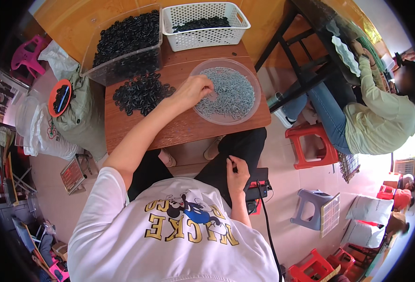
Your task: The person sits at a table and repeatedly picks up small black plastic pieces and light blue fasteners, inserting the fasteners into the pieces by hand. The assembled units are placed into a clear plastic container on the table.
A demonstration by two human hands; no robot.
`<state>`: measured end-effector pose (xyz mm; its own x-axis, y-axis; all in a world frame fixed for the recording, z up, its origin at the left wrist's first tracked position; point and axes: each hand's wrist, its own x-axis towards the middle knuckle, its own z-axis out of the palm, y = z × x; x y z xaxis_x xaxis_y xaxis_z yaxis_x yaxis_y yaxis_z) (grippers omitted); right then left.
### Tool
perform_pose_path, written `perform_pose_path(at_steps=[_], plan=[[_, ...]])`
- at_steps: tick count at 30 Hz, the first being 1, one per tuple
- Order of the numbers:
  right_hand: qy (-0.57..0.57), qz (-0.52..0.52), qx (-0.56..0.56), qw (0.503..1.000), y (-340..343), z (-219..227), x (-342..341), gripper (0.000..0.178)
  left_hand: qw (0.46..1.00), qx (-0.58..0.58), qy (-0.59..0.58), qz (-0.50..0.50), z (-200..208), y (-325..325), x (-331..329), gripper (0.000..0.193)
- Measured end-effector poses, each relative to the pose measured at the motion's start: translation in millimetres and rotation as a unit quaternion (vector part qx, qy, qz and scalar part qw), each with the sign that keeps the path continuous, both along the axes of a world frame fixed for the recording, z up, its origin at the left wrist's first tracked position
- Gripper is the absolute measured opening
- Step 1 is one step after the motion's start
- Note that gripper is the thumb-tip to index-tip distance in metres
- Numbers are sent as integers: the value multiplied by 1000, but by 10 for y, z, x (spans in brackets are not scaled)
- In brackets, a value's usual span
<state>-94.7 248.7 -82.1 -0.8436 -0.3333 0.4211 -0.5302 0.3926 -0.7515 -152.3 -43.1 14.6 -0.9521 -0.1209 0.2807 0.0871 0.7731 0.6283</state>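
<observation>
Over tub of grey pieces, left fingers bunched; near lap, right fingers curled; grips unclear.

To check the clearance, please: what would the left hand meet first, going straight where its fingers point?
Probably the small grey metal pieces in the round clear tub; the left hand may already touch them, as depth is unclear.

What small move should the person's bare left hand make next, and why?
Probably pinch up one of the small, thin, silvery-grey pieces: the bare left hand, fingers bent, is already at the round, clear plastic tub that holds them, while the bare right hand is well away from it.
</observation>
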Motion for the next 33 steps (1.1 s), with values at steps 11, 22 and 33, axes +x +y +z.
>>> perform_pose_path(at_steps=[11,22,33], plan=[[21,34,18,999,-75,-63,-109,16,989,45,-108,85,-360,106,-450,9],[16,41,37,998,-78,-37,-108,15,995,-81,-47,36,-433,60,-379,8],[-279,93,-235,926,-456,403,-125,11,916,384,-89,70,-180,-36,73,11]])
